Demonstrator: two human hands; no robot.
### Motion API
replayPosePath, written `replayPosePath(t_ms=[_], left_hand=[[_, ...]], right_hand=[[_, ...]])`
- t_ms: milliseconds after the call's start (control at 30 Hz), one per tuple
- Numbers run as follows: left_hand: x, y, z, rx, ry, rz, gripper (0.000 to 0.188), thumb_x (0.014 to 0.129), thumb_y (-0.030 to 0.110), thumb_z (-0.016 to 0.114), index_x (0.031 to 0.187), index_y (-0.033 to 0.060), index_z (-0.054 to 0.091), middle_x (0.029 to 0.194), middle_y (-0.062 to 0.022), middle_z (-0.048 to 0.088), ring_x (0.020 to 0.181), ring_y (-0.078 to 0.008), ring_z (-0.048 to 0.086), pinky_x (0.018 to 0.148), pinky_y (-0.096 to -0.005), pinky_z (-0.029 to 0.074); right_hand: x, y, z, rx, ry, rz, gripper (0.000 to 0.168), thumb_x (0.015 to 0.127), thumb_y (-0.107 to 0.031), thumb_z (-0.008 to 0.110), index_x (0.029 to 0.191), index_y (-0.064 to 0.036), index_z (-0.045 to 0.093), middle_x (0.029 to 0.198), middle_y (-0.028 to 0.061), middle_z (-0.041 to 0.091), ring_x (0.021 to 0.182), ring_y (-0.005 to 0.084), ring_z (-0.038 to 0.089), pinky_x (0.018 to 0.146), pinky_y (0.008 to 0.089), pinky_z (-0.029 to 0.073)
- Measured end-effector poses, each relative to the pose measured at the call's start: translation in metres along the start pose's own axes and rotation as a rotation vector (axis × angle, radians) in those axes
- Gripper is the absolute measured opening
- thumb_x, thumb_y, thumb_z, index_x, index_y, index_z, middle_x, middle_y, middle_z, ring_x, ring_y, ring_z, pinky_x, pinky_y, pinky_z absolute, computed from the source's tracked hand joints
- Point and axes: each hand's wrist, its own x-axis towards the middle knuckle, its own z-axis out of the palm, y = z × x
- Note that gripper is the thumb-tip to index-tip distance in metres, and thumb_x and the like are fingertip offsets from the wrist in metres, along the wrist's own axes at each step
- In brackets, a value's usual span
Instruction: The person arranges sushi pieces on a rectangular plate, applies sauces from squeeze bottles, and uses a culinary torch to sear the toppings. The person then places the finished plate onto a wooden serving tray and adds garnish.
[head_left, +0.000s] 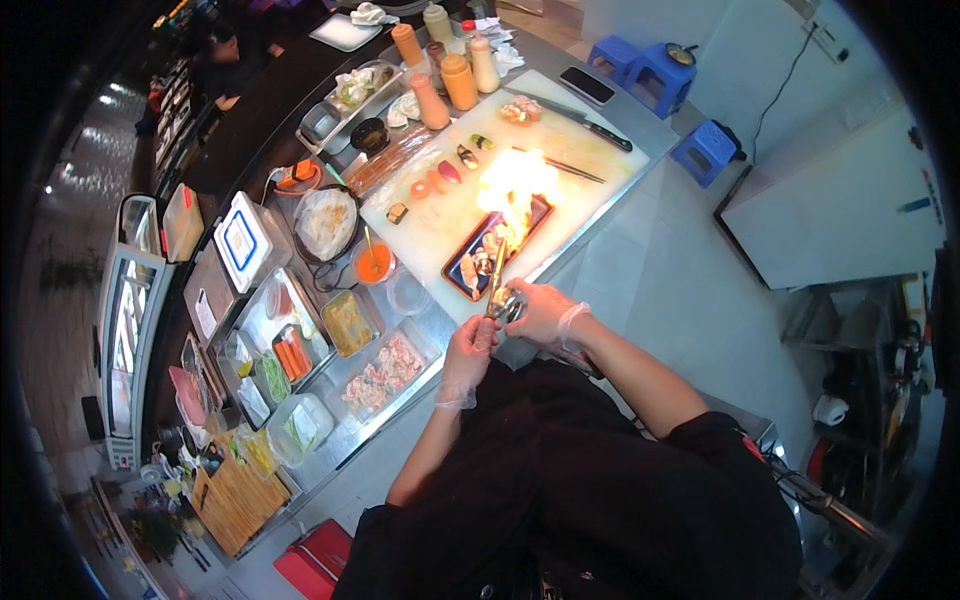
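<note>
My right hand (536, 311), in a clear plastic glove, grips a kitchen blowtorch (498, 274) by its metal body. The gloved left hand (471, 349) has its fingers closed at the torch's near end. A large bright flame (519, 184) shoots from the nozzle over a dark rectangular plate (452, 276). Several sushi pieces (480, 261) sit on the plate's near part; glare hides much of its far part. Beneath is a white cutting board (439, 225). Beyond the plate, several more pieces stand in a line, among them a red-topped nigiri (449, 172).
A knife (604, 135), chopsticks (574, 169) and a phone (586, 85) lie at the right. Squeeze bottles (459, 82) stand at the back. To the left are a tub of orange roe (373, 264) and a tray of chopped seafood mix (386, 375). A person (225, 71) is across the counter.
</note>
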Motion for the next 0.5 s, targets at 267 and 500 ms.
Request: replayPosePath(t_ms=[267,500], left_hand=[[-0.006,0.011,0.0,0.175,-0.011,0.068,0.034,0.106,0.035,0.055,0.109,0.0033,0.065,0.087,-0.0054,0.067,0.08,-0.0131,0.064,0.074,-0.0302,0.051],[-0.008,0.005,0.008,0.221,-0.106,0.125,0.036,0.103,0.036,0.058,0.112,0.0027,0.065,0.087,-0.0099,0.069,0.08,-0.0186,0.065,0.076,-0.0342,0.052]], right_hand=[[0.021,0.086,-0.047,0.593,-0.112,-0.09,0.077,0.078,-0.004,0.079,0.148,-0.008,0.047,0.12,0.0081,0.063,0.103,0.0178,0.062,0.092,0.0303,0.052],[0.013,0.064,-0.093,0.483,-0.262,-0.074,0.068,0.078,-0.004,0.076,0.141,-0.01,0.051,0.097,0.0073,0.066,0.085,0.0185,0.067,0.079,0.0334,0.057]])
